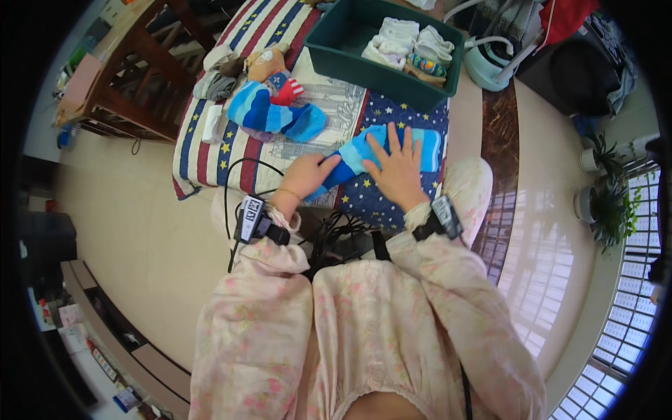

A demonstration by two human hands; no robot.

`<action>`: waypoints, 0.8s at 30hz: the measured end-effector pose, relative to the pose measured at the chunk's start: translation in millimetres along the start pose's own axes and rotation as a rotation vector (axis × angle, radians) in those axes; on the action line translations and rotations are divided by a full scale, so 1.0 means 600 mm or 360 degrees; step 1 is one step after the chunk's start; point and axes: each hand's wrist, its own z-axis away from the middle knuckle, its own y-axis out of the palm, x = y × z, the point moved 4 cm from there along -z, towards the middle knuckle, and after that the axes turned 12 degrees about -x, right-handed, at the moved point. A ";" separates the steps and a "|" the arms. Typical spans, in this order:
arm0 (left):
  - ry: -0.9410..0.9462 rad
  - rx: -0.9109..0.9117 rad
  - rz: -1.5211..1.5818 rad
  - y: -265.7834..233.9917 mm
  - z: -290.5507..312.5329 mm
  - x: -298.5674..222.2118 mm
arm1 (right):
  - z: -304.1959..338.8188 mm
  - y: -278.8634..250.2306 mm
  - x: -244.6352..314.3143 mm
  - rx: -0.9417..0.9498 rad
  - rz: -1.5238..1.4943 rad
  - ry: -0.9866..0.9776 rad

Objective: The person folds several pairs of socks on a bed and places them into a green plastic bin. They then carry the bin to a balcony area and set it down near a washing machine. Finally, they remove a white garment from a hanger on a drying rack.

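Observation:
A blue striped sock (428, 148) lies stretched out on the star-patterned part of the bed cover. My right hand (397, 168) rests flat on it with fingers spread, near the light-blue cuff. At the sock's darker end, my left hand (302, 176) has its fingers bent in and closed on the fabric; its fingertips are partly hidden. Beyond my left hand lies a second blue striped sock (262, 108), loosely bent. Beside that sock are a brown bear-patterned sock (269, 64) with red and blue parts, grey bundled socks (215, 84) and a small white item (212, 124).
At the far side stands a dark green bin (336, 52) holding folded white socks (397, 38) and a colourful rolled pair (428, 65). A pale green appliance (488, 66) with a hose is right of it. Black cables (336, 234) lie between my wrists, and potted plants (609, 203) stand far right.

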 end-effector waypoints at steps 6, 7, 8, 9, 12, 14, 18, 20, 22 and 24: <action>0.0151 -0.0171 -0.0038 -0.005 0.018 0.028 | -0.014 -0.004 -0.030 0.0048 0.0087 0.0114; 0.0134 -0.0171 -0.0041 -0.002 0.020 0.031 | -0.015 -0.004 -0.019 0.0000 0.0159 0.0144; 0.0143 -0.0193 -0.0016 0.000 0.021 0.032 | -0.018 -0.002 0.005 -0.0070 0.0059 0.0003; 0.0182 -0.0211 0.0023 -0.001 0.021 0.031 | -0.018 -0.001 0.030 -0.0207 -0.0032 -0.0151; 0.0002 -0.0111 0.0460 -0.005 0.018 0.040 | -0.001 0.018 0.076 0.0031 -0.0249 -0.0243; -0.0499 0.0078 0.1095 0.001 0.021 0.057 | 0.004 0.022 0.081 0.0039 -0.0273 -0.0240; -0.0417 0.0176 0.1251 0.005 0.035 0.058 | 0.002 0.017 0.060 0.0021 -0.0508 -0.0196; -0.0195 0.0183 0.1155 0.006 0.047 0.049 | -0.002 0.015 0.048 0.0039 -0.0743 -0.0104; -0.0101 0.0130 0.0961 0.006 0.060 0.041 | -0.007 0.014 0.038 0.0009 -0.0953 0.0068; -0.0133 0.0248 0.1018 0.015 0.071 0.025 | -0.008 0.015 0.036 -0.0015 -0.0951 0.0109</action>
